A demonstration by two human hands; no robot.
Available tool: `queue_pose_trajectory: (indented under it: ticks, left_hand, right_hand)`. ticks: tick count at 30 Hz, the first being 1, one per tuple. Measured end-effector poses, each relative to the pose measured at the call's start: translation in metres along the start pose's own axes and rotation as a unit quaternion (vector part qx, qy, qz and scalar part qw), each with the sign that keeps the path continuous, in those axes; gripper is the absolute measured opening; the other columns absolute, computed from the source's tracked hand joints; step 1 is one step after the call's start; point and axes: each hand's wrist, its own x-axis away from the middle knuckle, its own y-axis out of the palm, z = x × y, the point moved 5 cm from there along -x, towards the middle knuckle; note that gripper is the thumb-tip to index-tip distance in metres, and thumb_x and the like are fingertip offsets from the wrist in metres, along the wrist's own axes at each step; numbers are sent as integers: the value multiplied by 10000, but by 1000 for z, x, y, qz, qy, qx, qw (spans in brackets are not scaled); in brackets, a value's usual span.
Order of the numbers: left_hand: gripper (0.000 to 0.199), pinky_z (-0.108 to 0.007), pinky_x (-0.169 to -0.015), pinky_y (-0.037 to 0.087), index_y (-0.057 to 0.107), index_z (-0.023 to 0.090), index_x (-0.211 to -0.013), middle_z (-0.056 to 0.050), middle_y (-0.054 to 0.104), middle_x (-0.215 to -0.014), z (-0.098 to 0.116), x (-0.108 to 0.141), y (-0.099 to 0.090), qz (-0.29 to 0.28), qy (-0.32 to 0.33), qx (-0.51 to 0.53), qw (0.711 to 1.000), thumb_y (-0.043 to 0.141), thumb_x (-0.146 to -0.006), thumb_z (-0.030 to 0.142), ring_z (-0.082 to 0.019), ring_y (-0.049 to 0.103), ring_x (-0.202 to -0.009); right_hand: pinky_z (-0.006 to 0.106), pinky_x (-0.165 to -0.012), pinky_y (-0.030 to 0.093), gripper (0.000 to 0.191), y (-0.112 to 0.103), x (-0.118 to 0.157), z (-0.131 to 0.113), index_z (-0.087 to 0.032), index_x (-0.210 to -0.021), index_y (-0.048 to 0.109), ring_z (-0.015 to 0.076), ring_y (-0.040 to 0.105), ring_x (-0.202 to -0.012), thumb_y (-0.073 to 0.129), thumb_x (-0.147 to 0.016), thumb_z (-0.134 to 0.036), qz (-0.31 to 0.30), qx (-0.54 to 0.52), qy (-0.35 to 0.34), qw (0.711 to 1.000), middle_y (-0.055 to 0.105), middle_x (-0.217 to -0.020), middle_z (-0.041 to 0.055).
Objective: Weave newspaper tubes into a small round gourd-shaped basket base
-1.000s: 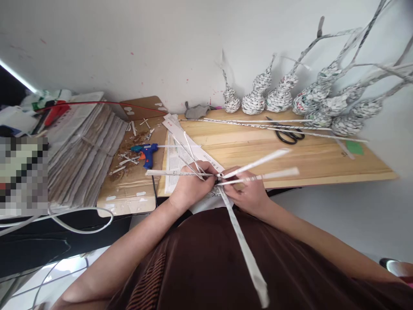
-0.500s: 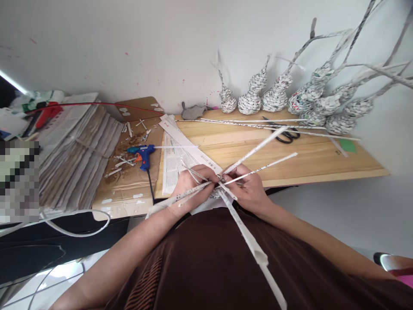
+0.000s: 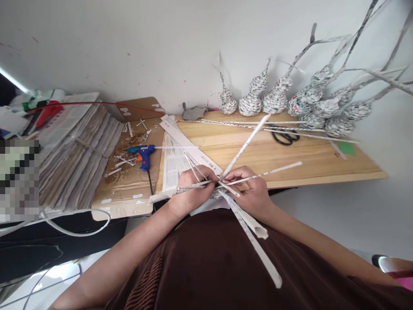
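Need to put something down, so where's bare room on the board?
Bare wood shows between white strip, long paper rods and right hand; also between scissors, green patch and front edge. Crowded: cardboard around glue gun; back right, with woven gourds.

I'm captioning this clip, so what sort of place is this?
Probably a small papercraft workspace: there are woven paper gourds standing in a group, a blue hot glue gun and a thick stack of newspapers.

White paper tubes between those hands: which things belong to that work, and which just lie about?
Apparently in the work:
white rolled paper tubes
woven white paper piece underneath

Apparently lying about:
blue plastic glue gun
black-handled scissors
flat green rectangle
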Motion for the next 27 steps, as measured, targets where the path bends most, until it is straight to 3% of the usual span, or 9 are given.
queue_pose_trajectory:
  ticks: [5,9,14,20,24,27]
  left_hand:
    - [215,-253,-754,518,677,194,-780,2,721,-795,2,2,1,0,15,1,1000,596,-722,4,-140,682,-772]
    - [219,-227,-720,514,666,212,-873,24,718,-804,2,4,1,-8,-25,2,1000,598,-757,38,-125,681,-755]
    - [175,-215,-689,510,643,223,-911,36,716,-803,4,5,1,-22,-58,17,998,603,-799,95,-118,680,-733]
    - [171,-215,-669,500,638,214,-879,34,704,-775,3,4,0,-20,-64,6,998,585,-785,82,-119,669,-709]
    - [138,-220,-640,488,642,204,-857,27,693,-751,2,5,0,-14,-75,11,997,592,-778,102,-116,643,-660]
    - [126,-217,-639,480,643,193,-839,22,689,-757,2,4,-1,-21,-76,16,997,586,-775,101,-114,634,-671]
  right_hand:
    - [357,-803,505,108,-3,0,-7,-252,-952,688,201,647,-866,728,-854,-232,-39,8,-78,996,716,-890,26]
    - [356,-815,488,239,-5,1,-2,-237,-935,670,209,630,-873,817,-771,-329,-40,19,-30,999,712,-899,27]
    - [339,-805,493,382,-2,2,-4,-224,-948,672,217,642,-886,861,-688,-430,-90,2,48,995,695,-918,28]
    - [386,-839,485,510,-6,-4,-21,-235,-974,680,264,644,-932,870,-613,-542,-101,55,34,993,711,-973,57]
    - [388,-805,489,377,-8,-5,-29,-241,-824,667,257,630,-890,855,-650,-518,-105,66,9,992,704,-875,48]
    - [387,-842,499,236,-6,-4,-33,-244,-845,696,244,638,-921,829,-728,-401,-115,22,-21,993,715,-888,48]
